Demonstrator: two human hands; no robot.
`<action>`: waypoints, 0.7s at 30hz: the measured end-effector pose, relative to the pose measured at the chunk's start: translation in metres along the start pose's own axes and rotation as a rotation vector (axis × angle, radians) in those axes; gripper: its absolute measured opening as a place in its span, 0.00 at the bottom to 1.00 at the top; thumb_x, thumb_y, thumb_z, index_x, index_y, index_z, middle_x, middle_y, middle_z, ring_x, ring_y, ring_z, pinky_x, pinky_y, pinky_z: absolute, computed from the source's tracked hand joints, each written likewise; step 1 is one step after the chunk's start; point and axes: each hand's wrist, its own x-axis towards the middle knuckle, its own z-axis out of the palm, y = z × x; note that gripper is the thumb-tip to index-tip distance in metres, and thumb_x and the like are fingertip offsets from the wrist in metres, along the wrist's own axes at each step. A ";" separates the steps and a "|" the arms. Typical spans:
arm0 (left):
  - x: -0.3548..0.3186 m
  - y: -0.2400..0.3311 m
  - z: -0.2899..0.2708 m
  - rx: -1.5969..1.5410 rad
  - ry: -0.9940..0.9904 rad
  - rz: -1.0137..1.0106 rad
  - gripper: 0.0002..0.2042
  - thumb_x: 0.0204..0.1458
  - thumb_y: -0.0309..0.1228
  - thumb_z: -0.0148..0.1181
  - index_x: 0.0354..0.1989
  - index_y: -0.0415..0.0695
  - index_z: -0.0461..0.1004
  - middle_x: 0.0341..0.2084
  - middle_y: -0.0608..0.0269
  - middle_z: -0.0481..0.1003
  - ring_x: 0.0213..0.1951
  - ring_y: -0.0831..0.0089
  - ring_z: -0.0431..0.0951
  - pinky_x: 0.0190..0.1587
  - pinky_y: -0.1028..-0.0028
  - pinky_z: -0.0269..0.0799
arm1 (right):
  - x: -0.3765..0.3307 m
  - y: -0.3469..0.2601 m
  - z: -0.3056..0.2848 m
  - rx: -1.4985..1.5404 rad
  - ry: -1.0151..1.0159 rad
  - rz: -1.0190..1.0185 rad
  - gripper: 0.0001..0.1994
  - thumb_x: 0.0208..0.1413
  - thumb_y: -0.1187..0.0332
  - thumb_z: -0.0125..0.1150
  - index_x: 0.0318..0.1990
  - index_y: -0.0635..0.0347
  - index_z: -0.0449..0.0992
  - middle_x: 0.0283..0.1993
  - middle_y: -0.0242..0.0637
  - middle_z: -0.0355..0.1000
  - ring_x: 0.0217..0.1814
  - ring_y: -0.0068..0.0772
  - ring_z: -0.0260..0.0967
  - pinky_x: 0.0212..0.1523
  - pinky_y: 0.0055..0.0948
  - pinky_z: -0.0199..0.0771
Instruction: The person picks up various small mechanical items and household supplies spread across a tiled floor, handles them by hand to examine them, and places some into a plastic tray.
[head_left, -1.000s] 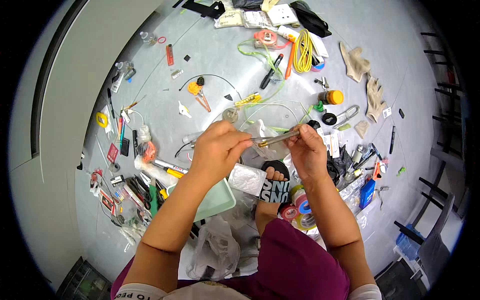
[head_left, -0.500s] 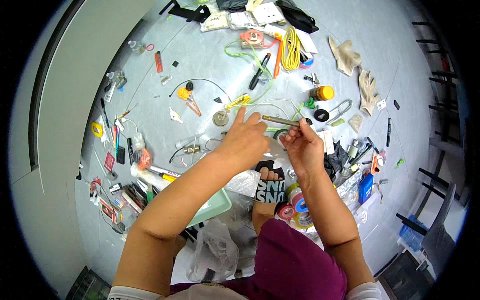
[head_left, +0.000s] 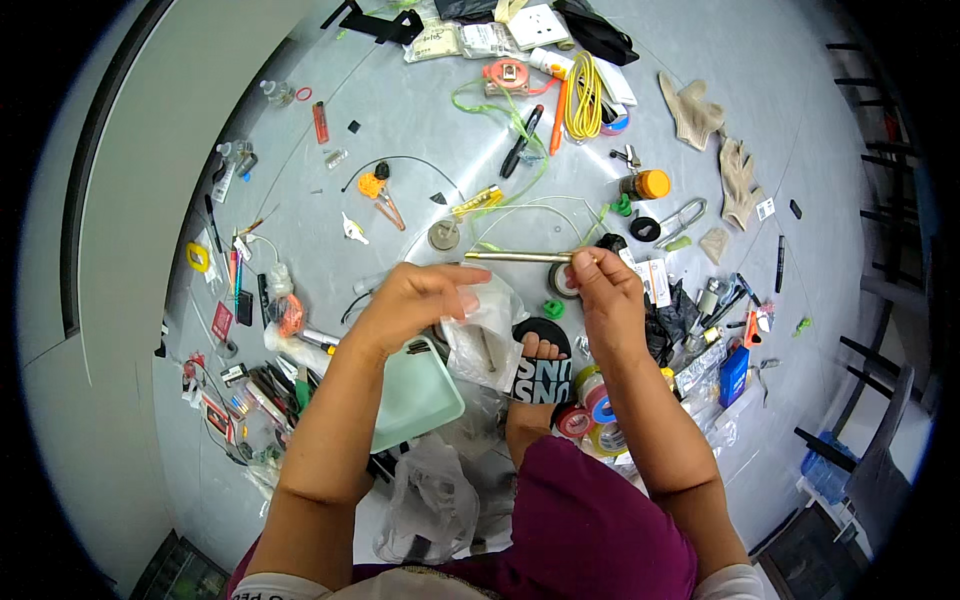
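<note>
My right hand [head_left: 612, 300] pinches one end of a slim metal rod [head_left: 515, 257], with thumb and fingers closed on it. The rod lies nearly level and points left, its brassy tip just above my left fingertips. My left hand [head_left: 425, 303] has thumb and fingers closed on the upper edge of a clear plastic bag [head_left: 488, 335]. Inside the bag, another thin metal piece shows through the film. Below my left hand stands a pale green tray [head_left: 420, 395], partly covered by my forearm.
Rolls of coloured tape [head_left: 600, 410] lie beside my sandalled foot [head_left: 540, 365]. Farther off are a yellow coiled cable [head_left: 583, 95], a black marker [head_left: 521, 140], an orange-lidded jar [head_left: 645, 185] and work gloves [head_left: 740, 180]. Pens and small tools crowd the left floor.
My left hand has drawn back toward me and left, and now holds the plastic bag. In my right hand the rod has swung to nearly level, with more of its length showing.
</note>
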 end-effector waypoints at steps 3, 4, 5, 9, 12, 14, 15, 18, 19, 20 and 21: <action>0.001 0.009 0.015 -0.205 0.371 0.106 0.10 0.48 0.33 0.62 0.31 0.38 0.76 0.39 0.55 0.75 0.34 0.75 0.74 0.37 0.77 0.69 | -0.007 -0.003 0.005 -0.116 -0.059 -0.026 0.10 0.53 0.65 0.61 0.38 0.64 0.76 0.31 0.28 0.72 0.33 0.16 0.64 0.37 0.18 0.64; 0.000 0.018 0.023 -0.149 0.370 0.111 0.10 0.51 0.33 0.59 0.35 0.38 0.74 0.30 0.59 0.76 0.30 0.77 0.73 0.30 0.80 0.68 | -0.009 -0.004 0.007 -0.145 -0.071 -0.029 0.10 0.53 0.65 0.61 0.37 0.64 0.76 0.31 0.28 0.72 0.33 0.16 0.63 0.37 0.17 0.63; -0.002 0.022 0.026 0.006 0.302 0.058 0.09 0.52 0.32 0.58 0.34 0.38 0.74 0.28 0.59 0.76 0.29 0.76 0.74 0.29 0.77 0.68 | -0.011 -0.004 0.010 -0.174 -0.056 -0.036 0.10 0.53 0.65 0.61 0.37 0.64 0.77 0.29 0.26 0.70 0.32 0.14 0.62 0.35 0.17 0.62; -0.003 0.026 0.042 0.768 0.161 0.339 0.07 0.53 0.30 0.54 0.33 0.38 0.73 0.24 0.56 0.75 0.26 0.66 0.75 0.28 0.71 0.68 | -0.017 -0.011 0.020 -0.224 -0.088 0.078 0.11 0.54 0.63 0.60 0.29 0.63 0.75 0.22 0.23 0.63 0.23 0.13 0.57 0.27 0.19 0.61; -0.003 0.013 0.058 0.952 0.248 0.344 0.08 0.53 0.31 0.54 0.33 0.38 0.73 0.23 0.52 0.73 0.26 0.57 0.74 0.28 0.68 0.68 | -0.014 -0.009 0.022 -0.378 -0.157 0.066 0.15 0.56 0.60 0.58 0.25 0.63 0.72 0.19 0.24 0.62 0.19 0.13 0.54 0.20 0.19 0.59; -0.004 0.007 0.066 0.862 0.289 0.340 0.10 0.55 0.33 0.52 0.33 0.38 0.73 0.23 0.51 0.73 0.26 0.53 0.74 0.28 0.66 0.68 | -0.011 -0.007 0.024 -0.508 -0.164 -0.035 0.18 0.59 0.57 0.53 0.24 0.64 0.70 0.16 0.25 0.60 0.18 0.13 0.54 0.18 0.20 0.58; -0.005 0.005 0.068 0.848 0.297 0.332 0.10 0.55 0.33 0.52 0.33 0.38 0.73 0.22 0.51 0.73 0.26 0.53 0.74 0.28 0.66 0.67 | -0.011 -0.008 0.025 -0.530 -0.165 -0.025 0.19 0.59 0.56 0.53 0.25 0.64 0.70 0.17 0.26 0.61 0.18 0.13 0.54 0.19 0.20 0.58; -0.008 -0.005 0.071 0.467 0.289 0.217 0.13 0.58 0.36 0.49 0.31 0.38 0.72 0.14 0.63 0.68 0.16 0.71 0.66 0.19 0.74 0.58 | -0.011 -0.020 0.023 -0.535 -0.233 -0.024 0.17 0.59 0.57 0.52 0.27 0.63 0.71 0.18 0.26 0.60 0.20 0.14 0.55 0.23 0.20 0.58; -0.013 -0.003 0.069 0.258 0.244 0.062 0.14 0.58 0.38 0.49 0.30 0.38 0.72 0.13 0.67 0.65 0.14 0.76 0.62 0.17 0.76 0.54 | -0.008 -0.014 0.018 -0.550 -0.238 -0.096 0.16 0.59 0.57 0.52 0.27 0.62 0.71 0.18 0.25 0.60 0.19 0.14 0.54 0.22 0.19 0.57; -0.016 0.002 0.068 0.049 0.191 -0.090 0.15 0.59 0.39 0.49 0.30 0.38 0.72 0.12 0.71 0.63 0.13 0.81 0.58 0.16 0.79 0.50 | -0.004 -0.015 0.012 -0.566 -0.237 -0.172 0.16 0.59 0.58 0.52 0.28 0.61 0.71 0.18 0.25 0.60 0.19 0.14 0.54 0.21 0.18 0.57; -0.020 0.007 0.066 -0.202 0.192 -0.231 0.17 0.59 0.42 0.48 0.30 0.39 0.71 0.12 0.79 0.57 0.13 0.89 0.51 0.15 0.83 0.42 | 0.002 -0.027 0.003 -0.339 -0.107 0.001 0.15 0.60 0.58 0.51 0.29 0.60 0.70 0.18 0.24 0.60 0.18 0.13 0.54 0.19 0.17 0.56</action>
